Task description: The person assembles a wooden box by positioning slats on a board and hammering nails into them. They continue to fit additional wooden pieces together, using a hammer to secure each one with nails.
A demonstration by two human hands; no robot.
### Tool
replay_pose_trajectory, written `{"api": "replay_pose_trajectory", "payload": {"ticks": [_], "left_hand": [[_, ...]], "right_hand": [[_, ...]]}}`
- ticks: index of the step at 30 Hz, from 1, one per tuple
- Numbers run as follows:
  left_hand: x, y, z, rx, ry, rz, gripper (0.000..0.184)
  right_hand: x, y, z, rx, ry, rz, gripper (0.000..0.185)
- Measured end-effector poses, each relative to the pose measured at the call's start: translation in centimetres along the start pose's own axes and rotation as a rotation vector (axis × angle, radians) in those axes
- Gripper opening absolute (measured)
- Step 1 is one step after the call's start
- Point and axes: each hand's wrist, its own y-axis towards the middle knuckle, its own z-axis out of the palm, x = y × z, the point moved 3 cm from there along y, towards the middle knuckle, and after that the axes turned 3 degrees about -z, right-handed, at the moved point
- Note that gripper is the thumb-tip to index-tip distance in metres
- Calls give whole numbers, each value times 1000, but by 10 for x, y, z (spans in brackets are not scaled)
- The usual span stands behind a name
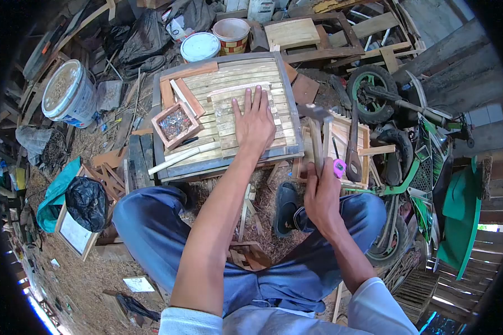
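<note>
My left hand [255,125] lies flat with its fingers spread on a small slatted wood panel [224,124], which rests on a larger slatted work surface [288,114]. To its right, my right hand [322,195] is wrapped round the handle of a hammer [317,134], the metal head raised and pointing away from me. Left of the panel sits a wooden box of nails [175,124] on the same surface. A pale wood stick [184,156] lies in front of the box, with a dark pen-like item [189,141] between them.
Beyond the work surface stand two buckets [200,47]. A pink tape measure [339,167] and a wooden tray [364,139] are at the right, beside a green two-wheeler [411,173]. At the left are a white bucket [70,94] and a black plastic bag [87,204].
</note>
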Motion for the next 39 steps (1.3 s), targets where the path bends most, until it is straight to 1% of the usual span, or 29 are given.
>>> {"api": "replay_pose_trajectory", "payload": {"ticks": [3, 4, 5, 7, 10, 13, 14, 17, 20, 23, 24, 27, 28, 31, 32, 35, 36, 39], "left_hand": [[1, 0, 1, 5, -15, 0, 49], [1, 0, 2, 9, -9, 3, 49], [2, 1, 3, 11, -2, 9, 49], [2, 0, 3, 16, 0, -2, 49], [0, 0, 3, 26, -15, -15, 50], [2, 2, 1, 41, -9, -14, 50], [2, 3, 2, 48, -2, -9, 50], [0, 1, 2, 43, -11, -13, 50], [1, 0, 0, 35, -22, -8, 50], [1, -2, 0, 31, -4, 1, 50], [0, 0, -1, 30, 6, 5, 51], [2, 2, 3, 22, -18, -1, 50], [2, 1, 2, 22, -24, -2, 50], [0, -1, 0, 26, -20, 3, 50], [0, -2, 0, 23, -4, 4, 50], [2, 6, -1, 17, 20, 2, 50], [1, 2, 0, 32, 21, -1, 50], [1, 1, 0, 7, 4, 8, 50]], "right_hand": [[-37, 2, 22, 131, -242, -26, 16], [-43, 4, 24, 162, -243, 13, 15], [-46, 5, 21, 151, -216, 4, 15], [-31, 5, 10, 150, -164, -6, 15], [-10, 0, 7, 29, -76, -36, 15], [-46, 4, 27, 196, -255, 21, 15], [-48, 4, 26, 204, -257, 5, 15], [-21, 2, 12, 125, -166, -57, 15], [-8, -2, 11, 9, 4, -76, 15], [-47, 2, 27, 202, -270, -9, 16], [-44, 4, 24, 217, -251, -4, 17], [-23, 2, 13, 119, -85, -27, 18], [-10, 2, 8, 95, -70, -10, 18], [-27, 2, 19, 92, -89, -38, 16], [-47, 2, 26, 195, -212, -10, 15], [-35, 5, 17, 152, -183, 0, 15], [-31, 4, 15, 100, -144, -19, 16], [-12, -3, 10, 24, -15, 15, 16]]}}
